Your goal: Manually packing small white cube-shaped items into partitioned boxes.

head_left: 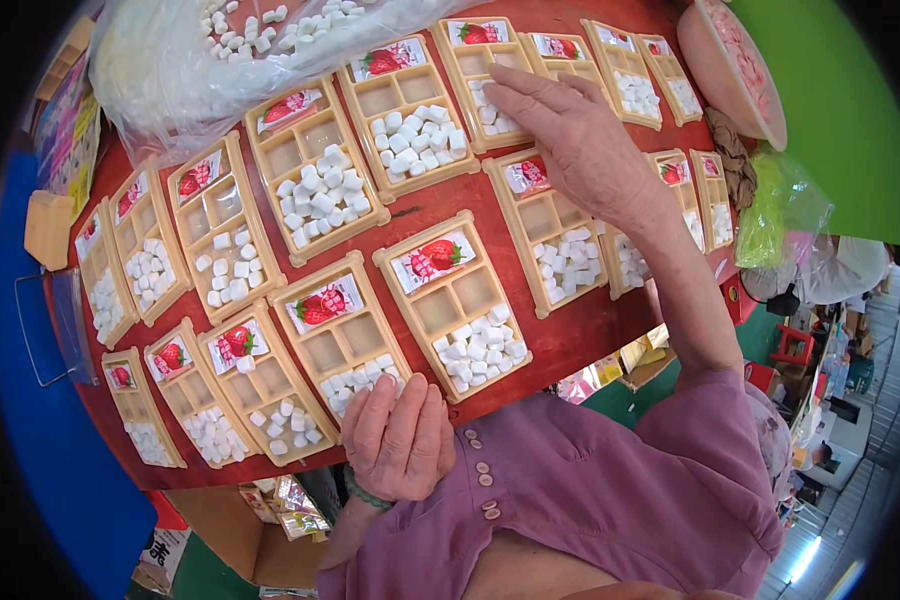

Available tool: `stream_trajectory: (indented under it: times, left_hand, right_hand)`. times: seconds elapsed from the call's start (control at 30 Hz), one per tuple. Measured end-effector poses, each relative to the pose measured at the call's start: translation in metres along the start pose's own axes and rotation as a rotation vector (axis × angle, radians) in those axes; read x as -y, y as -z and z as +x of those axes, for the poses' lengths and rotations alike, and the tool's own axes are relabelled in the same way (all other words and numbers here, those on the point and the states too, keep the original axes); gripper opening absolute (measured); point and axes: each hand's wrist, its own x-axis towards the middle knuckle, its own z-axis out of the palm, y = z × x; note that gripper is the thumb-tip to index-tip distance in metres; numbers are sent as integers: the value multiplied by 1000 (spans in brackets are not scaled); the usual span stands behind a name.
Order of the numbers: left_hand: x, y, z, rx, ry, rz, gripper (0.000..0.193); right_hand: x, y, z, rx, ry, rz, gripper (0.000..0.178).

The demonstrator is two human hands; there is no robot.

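White sachets [432,261] in the beige trays [433,312] carried pink-red lettering next to a strawberry graphic; strokes were too small to read cleanly. White package [166,548] at lower left bore large black characters, only partly visible. Multicoloured printed sheet [70,150], far left: print blurred. Packets [297,512] in the cardboard box [205,515] below: markings too small. No legible numbers.

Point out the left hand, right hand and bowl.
Left hand [398,445], head view: middle of the hand.
Right hand [588,145], head view: back of the hand.
Bowl [707,65], head view: outer wall.
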Motion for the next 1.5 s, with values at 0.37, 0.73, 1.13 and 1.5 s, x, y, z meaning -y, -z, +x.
stream_trajectory:
  times: [0.37, 0.73, 1.13, 1.5]
  left_hand:
    - [0, 0, 0, 1, -2, 6, 22]
    - [-1, 1, 1, 11, -12, -6, 23]
    - [-4, 4, 2, 14, 21, -27, 23]
    - [-2, 4, 4, 30, 49, -41, 21]
  right_hand:
    - [2, 1, -7, 79, -69, 70, 43]
    - [11, -2, -14, 286, -74, -37, 89]
    - [-60, 22, 119, -338, -168, 329, 27]
    - [-40, -63, 220, 87, 131, -130, 15]
